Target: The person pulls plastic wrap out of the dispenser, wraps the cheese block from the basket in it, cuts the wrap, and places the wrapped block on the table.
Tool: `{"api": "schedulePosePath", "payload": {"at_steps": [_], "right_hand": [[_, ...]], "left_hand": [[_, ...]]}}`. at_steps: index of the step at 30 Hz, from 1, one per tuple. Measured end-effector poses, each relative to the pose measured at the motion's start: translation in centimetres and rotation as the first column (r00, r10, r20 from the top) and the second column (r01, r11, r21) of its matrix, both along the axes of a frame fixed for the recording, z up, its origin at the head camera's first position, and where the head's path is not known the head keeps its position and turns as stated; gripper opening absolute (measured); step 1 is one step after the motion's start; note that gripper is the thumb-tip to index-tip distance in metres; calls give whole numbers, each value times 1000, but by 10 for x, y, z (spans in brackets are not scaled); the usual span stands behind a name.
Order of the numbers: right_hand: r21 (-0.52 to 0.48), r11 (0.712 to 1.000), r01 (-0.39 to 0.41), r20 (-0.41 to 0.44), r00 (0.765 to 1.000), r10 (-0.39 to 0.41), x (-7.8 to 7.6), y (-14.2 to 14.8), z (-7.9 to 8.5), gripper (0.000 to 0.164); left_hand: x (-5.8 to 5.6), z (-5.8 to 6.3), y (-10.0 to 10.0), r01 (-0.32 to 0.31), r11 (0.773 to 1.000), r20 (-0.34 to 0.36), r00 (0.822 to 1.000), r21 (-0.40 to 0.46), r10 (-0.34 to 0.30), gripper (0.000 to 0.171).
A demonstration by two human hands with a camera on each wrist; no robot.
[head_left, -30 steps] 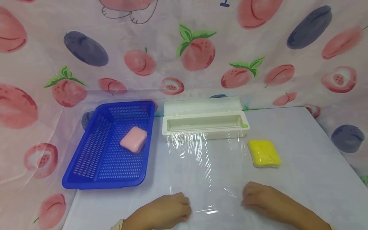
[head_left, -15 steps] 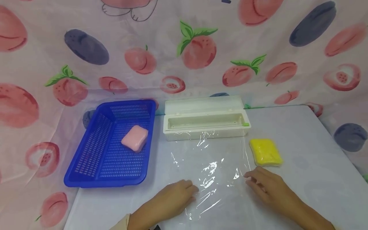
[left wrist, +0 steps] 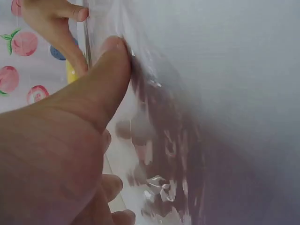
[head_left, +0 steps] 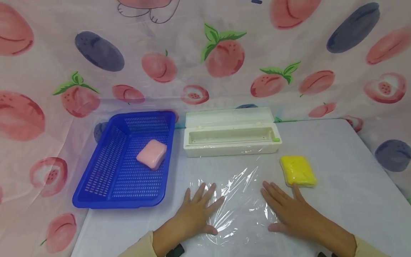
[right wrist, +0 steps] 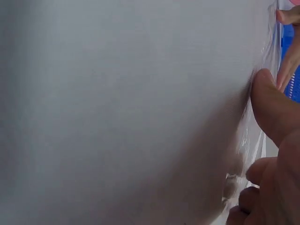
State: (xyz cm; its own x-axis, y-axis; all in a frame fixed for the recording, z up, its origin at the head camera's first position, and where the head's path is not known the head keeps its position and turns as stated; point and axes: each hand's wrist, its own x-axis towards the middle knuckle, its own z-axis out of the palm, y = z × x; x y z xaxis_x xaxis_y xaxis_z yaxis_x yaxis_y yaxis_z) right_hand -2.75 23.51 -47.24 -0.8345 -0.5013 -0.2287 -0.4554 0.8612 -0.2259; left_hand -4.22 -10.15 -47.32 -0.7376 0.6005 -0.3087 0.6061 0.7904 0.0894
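Note:
A sheet of clear plastic wrap (head_left: 239, 205) lies on the table between my hands, shiny and creased. My left hand (head_left: 194, 214) rests on its left side with the fingers spread. On the right side, my right hand (head_left: 289, 210) touches the film, its fingers straight and thumb out. In the left wrist view, the thumb (left wrist: 112, 65) presses on the wrinkled film. The right wrist view shows the other thumb (right wrist: 267, 93) at the film's edge. Just beyond my right hand sits a yellow block (head_left: 298, 170), which looks wrapped in clear film.
A white wrap dispenser box (head_left: 231, 149) stands at the back with its lid raised and a green slider (head_left: 276, 139) at its right end. To the left is a blue basket (head_left: 120, 205) holding a pink block (head_left: 152, 154). A fruit-print curtain hangs behind the table.
The film, earlier stretched from the dispenser box toward me, now lies apart from it. Both hands have moved forward, and their fingers have gone from curled to spread flat on the film.

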Motion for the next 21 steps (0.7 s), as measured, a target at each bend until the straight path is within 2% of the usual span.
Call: {"api": "schedulePosePath", "payload": {"at_steps": [4,8,12,16,18,19,21], "right_hand": [[17,1000,-19,-10,1000,19,0,1,-3,105],[29,999,-29,-16,999,30,0,1,-2,105],[57,998,-13,30,999,11,-2,0,-2,107],[48,999,10,80,997,-13,-2,0,-3,108],[42,999,13,90,996,-16,-1,0,-4,108],[40,999,13,95,995,-17,-1,0,-4,109],[43,999,11,101,995,-16,-2,0,-3,109]], "left_hand": [[-1,-2,-5,-17,1000,24,1000,14,17,102],[-1,-4,-10,-39,999,79,996,39,35,101],[-2,-7,-12,-42,998,104,994,52,37,100],[0,-4,-14,-39,998,84,996,46,35,101],[3,8,-15,-33,999,55,998,40,31,99],[5,18,-16,-30,999,41,999,39,28,97],[8,45,-19,-33,997,25,999,70,32,92]]}}
